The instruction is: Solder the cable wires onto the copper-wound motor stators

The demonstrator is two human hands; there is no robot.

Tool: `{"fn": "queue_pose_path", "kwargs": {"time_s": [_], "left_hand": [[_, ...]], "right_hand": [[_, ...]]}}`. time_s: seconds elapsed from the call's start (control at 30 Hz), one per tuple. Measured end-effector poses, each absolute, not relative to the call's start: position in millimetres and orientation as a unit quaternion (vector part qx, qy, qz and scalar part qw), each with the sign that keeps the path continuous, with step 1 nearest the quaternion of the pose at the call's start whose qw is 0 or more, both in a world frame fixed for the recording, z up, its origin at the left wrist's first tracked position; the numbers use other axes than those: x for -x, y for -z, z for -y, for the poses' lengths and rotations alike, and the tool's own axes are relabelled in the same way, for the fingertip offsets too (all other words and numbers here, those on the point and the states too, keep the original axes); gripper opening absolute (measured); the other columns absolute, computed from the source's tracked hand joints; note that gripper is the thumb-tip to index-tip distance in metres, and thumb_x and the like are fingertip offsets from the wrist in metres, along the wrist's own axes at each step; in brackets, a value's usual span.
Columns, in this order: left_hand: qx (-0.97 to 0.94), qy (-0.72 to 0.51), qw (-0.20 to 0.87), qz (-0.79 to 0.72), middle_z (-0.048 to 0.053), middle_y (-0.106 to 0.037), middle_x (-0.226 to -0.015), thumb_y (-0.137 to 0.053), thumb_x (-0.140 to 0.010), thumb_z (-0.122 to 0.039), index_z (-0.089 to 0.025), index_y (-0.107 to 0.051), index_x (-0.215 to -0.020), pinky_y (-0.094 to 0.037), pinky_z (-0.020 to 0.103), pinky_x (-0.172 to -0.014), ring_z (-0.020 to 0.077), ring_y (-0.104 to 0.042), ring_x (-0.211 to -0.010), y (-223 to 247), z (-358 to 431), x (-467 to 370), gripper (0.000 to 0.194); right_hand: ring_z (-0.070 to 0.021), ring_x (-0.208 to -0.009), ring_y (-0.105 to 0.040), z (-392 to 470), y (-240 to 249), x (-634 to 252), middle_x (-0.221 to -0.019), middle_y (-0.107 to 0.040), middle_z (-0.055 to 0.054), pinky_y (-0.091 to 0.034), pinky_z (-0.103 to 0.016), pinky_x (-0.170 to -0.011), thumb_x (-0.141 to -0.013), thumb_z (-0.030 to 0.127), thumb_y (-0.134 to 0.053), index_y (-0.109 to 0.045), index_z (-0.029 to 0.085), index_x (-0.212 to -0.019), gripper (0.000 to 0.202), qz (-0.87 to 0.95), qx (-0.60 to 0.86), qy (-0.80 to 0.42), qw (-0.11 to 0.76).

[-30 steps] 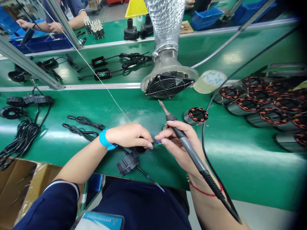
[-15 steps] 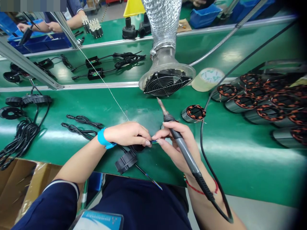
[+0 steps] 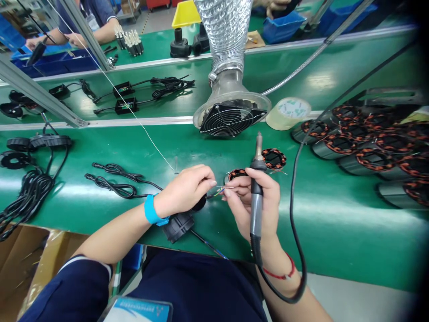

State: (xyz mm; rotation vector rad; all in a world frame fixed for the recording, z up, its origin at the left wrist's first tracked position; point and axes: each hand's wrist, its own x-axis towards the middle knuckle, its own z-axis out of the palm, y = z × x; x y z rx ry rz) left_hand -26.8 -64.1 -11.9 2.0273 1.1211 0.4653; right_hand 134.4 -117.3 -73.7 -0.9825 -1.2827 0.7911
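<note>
My right hand is closed around the grey handle of a soldering iron, its tip pointing up and away. The same hand's thumb and fingertip pinch the ends of coloured wires coming from a black cable. My left hand is closed, thumb against forefinger, with a thin wire between its fingertips and the right hand's. A small stator with orange windings stands just behind the right fingers. Below the left hand lie a round black cap and a black part partly hidden by the palm.
Another stator stands beyond the iron, and several more crowd the right. A fume hood hangs ahead. Solder wire slants down leftward of it. Black cables lie left; a tape roll sits behind. A co-worker's hands are across.
The soldering iron has swung upright and its tip has moved right. My hands have drawn slightly apart, and the coloured wires and nearer stator show more.
</note>
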Motion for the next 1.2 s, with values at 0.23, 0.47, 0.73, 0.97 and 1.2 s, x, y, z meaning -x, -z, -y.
{"fn": "queue_pose_path", "kwargs": {"time_s": [0.23, 0.47, 0.73, 0.97, 1.2], "left_hand": [[-0.801, -0.126, 0.408, -0.419, 0.002, -0.066, -0.083, -0.046, -0.093, -0.022, -0.015, -0.063, -0.082, -0.042, 0.025, -0.075, 0.0132, -0.057, -0.078, 0, 67, 25, 0.021], [-0.704, -0.075, 0.591, -0.387, -0.002, -0.062, -0.071, -0.052, -0.089, -0.024, -0.014, -0.062, -0.089, -0.043, 0.018, -0.059, 0.008, -0.057, -0.062, -2, 60, 24, 0.013], [-0.714, -0.068, 0.477, -0.508, -0.002, -0.062, -0.06, -0.054, -0.085, -0.017, -0.013, -0.062, -0.073, -0.04, 0.021, -0.059, 0.0094, -0.054, -0.057, 19, 33, 4, 0.014], [-0.702, -0.076, 0.493, -0.509, 0.0, -0.067, -0.064, -0.054, -0.087, -0.02, -0.014, -0.063, -0.079, -0.041, 0.02, -0.059, 0.0089, -0.056, -0.058, 27, 31, 5, 0.014], [-0.705, -0.089, 0.488, -0.507, 0.0, -0.066, -0.063, -0.052, -0.085, -0.015, -0.014, -0.06, -0.077, -0.043, 0.02, -0.06, 0.0102, -0.06, -0.061, 28, 35, 0, 0.012]], "right_hand": [[-0.0123, -0.076, -0.062, 115, 70, -138, -0.088, -0.06, 0.001, -0.056, -0.027, -0.07, -0.083, 0.005, -0.063, -0.049, 0.029, -0.125, 0.05, 0.597, 0.397, -0.311, 0.624], [-0.0105, -0.071, -0.062, 119, 69, -141, -0.086, -0.061, 0.002, -0.054, -0.023, -0.063, -0.084, 0.006, -0.063, -0.05, 0.027, -0.123, 0.047, 0.616, 0.395, -0.286, 0.619], [-0.0148, -0.076, -0.07, 121, 61, -173, -0.102, -0.071, -0.004, -0.058, -0.028, -0.068, -0.097, 0.024, -0.053, -0.048, 0.028, -0.138, 0.042, 0.57, 0.533, -0.253, 0.572], [-0.0109, -0.056, -0.064, 128, 88, -186, -0.084, -0.065, 0.0, -0.051, -0.023, -0.05, -0.085, 0.02, -0.068, -0.067, 0.021, -0.11, 0.025, 0.534, 0.52, -0.155, 0.648], [-0.0115, -0.048, -0.061, 133, 103, -188, -0.073, -0.064, 0.001, -0.048, -0.023, -0.044, -0.082, 0.022, -0.07, -0.068, 0.017, -0.096, 0.015, 0.568, 0.495, -0.118, 0.647]]}}
